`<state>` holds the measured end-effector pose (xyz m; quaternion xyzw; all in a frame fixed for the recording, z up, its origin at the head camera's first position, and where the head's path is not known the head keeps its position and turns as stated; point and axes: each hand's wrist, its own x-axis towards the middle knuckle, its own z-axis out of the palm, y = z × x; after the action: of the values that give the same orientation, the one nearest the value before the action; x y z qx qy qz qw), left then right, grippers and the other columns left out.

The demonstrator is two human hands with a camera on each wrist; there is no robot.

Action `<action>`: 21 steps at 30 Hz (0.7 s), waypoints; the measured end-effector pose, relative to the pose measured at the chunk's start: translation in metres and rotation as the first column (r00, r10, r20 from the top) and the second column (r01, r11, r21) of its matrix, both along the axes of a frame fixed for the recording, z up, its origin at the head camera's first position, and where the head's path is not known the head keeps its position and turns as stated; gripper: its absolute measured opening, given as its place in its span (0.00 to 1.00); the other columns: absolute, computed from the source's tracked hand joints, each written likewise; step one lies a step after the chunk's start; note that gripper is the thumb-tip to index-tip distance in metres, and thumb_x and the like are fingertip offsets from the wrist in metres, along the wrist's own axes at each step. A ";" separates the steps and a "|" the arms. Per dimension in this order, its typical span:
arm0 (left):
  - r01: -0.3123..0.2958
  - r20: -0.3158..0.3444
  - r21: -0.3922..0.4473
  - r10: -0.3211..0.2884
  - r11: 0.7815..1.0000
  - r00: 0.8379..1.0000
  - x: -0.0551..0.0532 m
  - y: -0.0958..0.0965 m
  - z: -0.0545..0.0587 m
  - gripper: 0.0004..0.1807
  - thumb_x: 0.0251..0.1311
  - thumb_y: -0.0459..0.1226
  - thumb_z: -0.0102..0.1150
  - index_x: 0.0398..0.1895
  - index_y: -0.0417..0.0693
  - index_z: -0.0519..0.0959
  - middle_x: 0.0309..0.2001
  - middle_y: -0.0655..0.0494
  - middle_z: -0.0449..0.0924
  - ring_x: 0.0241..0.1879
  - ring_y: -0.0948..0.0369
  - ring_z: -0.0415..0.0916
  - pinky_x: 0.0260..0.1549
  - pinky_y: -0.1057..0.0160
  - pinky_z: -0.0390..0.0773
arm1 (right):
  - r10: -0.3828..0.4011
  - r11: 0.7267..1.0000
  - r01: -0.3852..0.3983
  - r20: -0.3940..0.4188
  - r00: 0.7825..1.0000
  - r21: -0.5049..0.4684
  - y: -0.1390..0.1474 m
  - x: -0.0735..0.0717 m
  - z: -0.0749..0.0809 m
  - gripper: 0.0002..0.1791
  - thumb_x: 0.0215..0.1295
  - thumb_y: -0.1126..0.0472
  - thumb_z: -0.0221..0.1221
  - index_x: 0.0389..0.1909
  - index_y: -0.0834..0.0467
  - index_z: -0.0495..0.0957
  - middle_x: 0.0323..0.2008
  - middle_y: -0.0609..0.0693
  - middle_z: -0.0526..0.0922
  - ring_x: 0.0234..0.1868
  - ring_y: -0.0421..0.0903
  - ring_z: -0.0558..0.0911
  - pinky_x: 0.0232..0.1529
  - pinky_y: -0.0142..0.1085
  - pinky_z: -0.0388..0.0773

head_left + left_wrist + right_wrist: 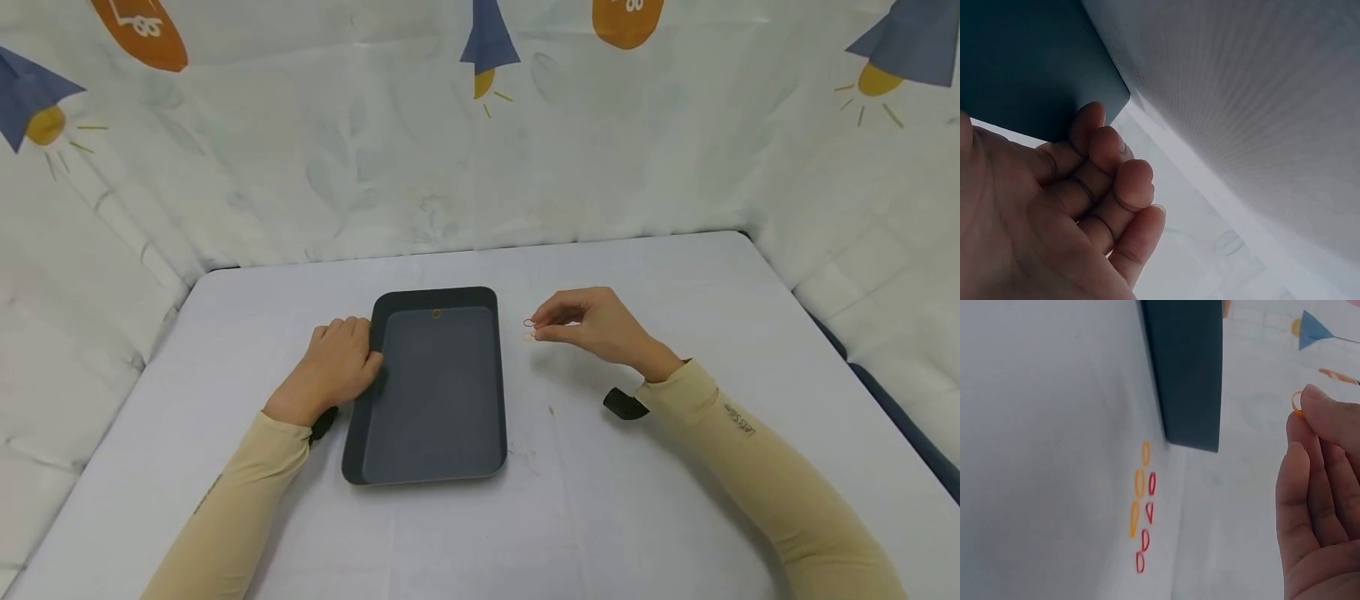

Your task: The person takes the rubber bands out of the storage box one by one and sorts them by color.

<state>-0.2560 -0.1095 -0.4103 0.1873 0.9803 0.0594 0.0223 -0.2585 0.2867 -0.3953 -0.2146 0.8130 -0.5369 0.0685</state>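
A dark grey rectangular baking tray (435,392) lies on the white table. My left hand (341,362) holds its left side, thumb over the rim and fingers along the outer wall. In the left wrist view, curled fingers (1116,181) meet the tray's edge. Right of the tray, my right hand (592,325) is above the table. In the right wrist view, its thumb and index finger pinch a small orange rubber band (1294,406). Below, several orange bands (1140,483) and red bands (1152,484) lie in two rows. One orange band (432,314) is at the tray's far end.
White cloth (637,500) covers the table. A pale curtain (420,167) with lamp prints stands behind and along the sides. A black wrist-worn piece (625,405) juts out under the right sleeve. A small mark (552,411) shows right of the tray.
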 end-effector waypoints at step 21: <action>-0.001 -0.013 -0.003 0.001 1.000 1.000 0.000 0.001 -0.001 0.11 0.68 0.38 0.42 0.38 0.37 0.69 0.34 0.44 0.71 0.37 0.47 0.68 0.42 0.47 0.64 | -0.105 0.994 0.106 0.046 0.993 -0.021 0.034 -0.006 -0.015 0.13 0.59 0.63 0.73 0.44 0.61 0.87 0.38 0.47 0.90 0.39 0.44 0.88 0.48 0.32 0.85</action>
<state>-0.2562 -0.1089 -0.4112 0.1873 0.9805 0.0565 0.0163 -0.2641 0.3203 -0.4101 -0.1602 0.8152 -0.5538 0.0558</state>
